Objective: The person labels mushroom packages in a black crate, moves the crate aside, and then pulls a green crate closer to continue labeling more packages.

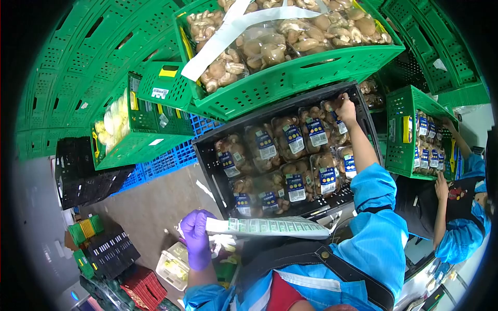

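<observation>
My left hand, in a purple glove, is closed on one end of a strip of printed labels that stretches to the right in front of my body. My bare right hand reaches to the far right corner of a black crate. Its fingers are curled on a mushroom pack there, partly covering it. Several other clear packs of brown mushrooms lie in two rows in the crate, with blue and white labels on top.
Beyond the black crate stands a green crate of mushroom packs, white strips hanging over it. Another green crate holds pale vegetables at left. On the right, a co-worker's hands touch a green crate of labelled packs. A whitish basket stands below left.
</observation>
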{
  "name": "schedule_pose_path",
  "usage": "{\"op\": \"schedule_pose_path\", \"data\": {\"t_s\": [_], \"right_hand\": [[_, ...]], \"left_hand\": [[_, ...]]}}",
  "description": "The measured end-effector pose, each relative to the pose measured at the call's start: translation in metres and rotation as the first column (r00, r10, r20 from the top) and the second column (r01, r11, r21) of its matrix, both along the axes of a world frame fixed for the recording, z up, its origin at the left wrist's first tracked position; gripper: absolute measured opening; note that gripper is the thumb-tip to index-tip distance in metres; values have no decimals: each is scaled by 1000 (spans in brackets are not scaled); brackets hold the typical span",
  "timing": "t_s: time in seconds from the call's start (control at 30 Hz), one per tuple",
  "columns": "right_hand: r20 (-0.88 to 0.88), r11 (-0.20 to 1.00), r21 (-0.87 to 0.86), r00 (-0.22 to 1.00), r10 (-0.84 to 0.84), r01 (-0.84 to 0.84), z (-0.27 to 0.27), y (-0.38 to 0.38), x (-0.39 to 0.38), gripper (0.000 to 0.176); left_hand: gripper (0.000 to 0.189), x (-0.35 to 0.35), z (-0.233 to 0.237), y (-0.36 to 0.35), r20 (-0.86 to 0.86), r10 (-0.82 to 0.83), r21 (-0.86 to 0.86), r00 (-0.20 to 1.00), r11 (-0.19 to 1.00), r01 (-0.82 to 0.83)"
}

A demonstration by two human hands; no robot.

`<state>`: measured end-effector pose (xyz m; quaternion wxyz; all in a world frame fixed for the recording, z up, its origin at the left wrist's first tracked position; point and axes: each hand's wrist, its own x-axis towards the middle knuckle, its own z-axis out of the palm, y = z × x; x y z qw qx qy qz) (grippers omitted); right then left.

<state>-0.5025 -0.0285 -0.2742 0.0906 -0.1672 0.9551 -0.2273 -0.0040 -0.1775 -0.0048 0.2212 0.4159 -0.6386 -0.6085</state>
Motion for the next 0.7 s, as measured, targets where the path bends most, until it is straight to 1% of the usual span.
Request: {"op": "schedule_pose_path", "data": {"t_s": [0.03,0.07,0.13,0.17,0.2,0.27,0.3,0.33,0.37,0.4,0.43,0.47,0.53,0.57,0.6,0.63,0.67,0.7], "right_hand": [[-59,992,-109,997,56,-62,4,5,4,27],[-61,992,-112,996,58,-65,7,5,7,27],[-117,979,-201,993,4,-28,-4,10,3,29],[-105,986,-166,994,-26,8,-12,8,-1,27],[-108,985,-174,994,-27,8,-7,7,3,27],[-243,913,-350,962,128,-210,17,4,23,22],[-36,850,-508,990,140,-139,51,-4,51,20],[90,775,-600,945,313,-200,107,-8,89,26],[442,727,-677,727,526,-115,116,-5,106,32],[609,730,-673,470,639,-120,149,1,133,42],[590,609,-762,154,793,-219,170,10,154,56],[528,483,-840,-165,833,-248,189,15,168,70],[475,440,-879,-409,779,-183,203,23,199,81],[464,423,-886,-361,809,-193,211,27,209,83],[452,408,-891,-313,836,-198,224,31,217,85],[433,416,-901,-228,872,-119,253,33,223,87],[380,380,-925,-11,925,14,265,35,232,83],[290,344,-930,320,902,-128,271,35,229,77]], "left_hand": [[31,1,0,0,-8,-4,8,1000,1000,4],[31,1,1,-1,-19,-9,13,1000,1000,9],[32,2,5,-2,-56,11,13,998,1000,-10],[33,3,8,-3,-88,27,18,996,1000,-26],[33,6,12,-6,-92,26,9,995,1000,-26],[36,11,22,-12,-188,23,-55,982,998,-34],[30,9,26,-13,-204,84,-79,975,992,-102],[30,13,27,-16,-211,84,-91,974,990,-105],[32,18,25,-21,-199,99,-60,975,992,-113],[35,19,26,-26,-189,108,-32,976,993,-116],[31,12,33,-29,-158,94,-70,983,992,-106],[28,12,24,-37,-211,106,-70,972,990,-123],[23,-8,29,-42,-125,350,-9,928,935,-354],[23,-18,32,-47,-152,333,-27,931,940,-341],[21,-29,36,-54,-225,304,-80,926,941,-329],[19,-41,45,-62,-296,273,-128,915,939,-321],[16,-45,60,-71,-346,214,-66,914,966,-251],[18,-59,78,-83,-434,240,-198,868,915,-352]]}}
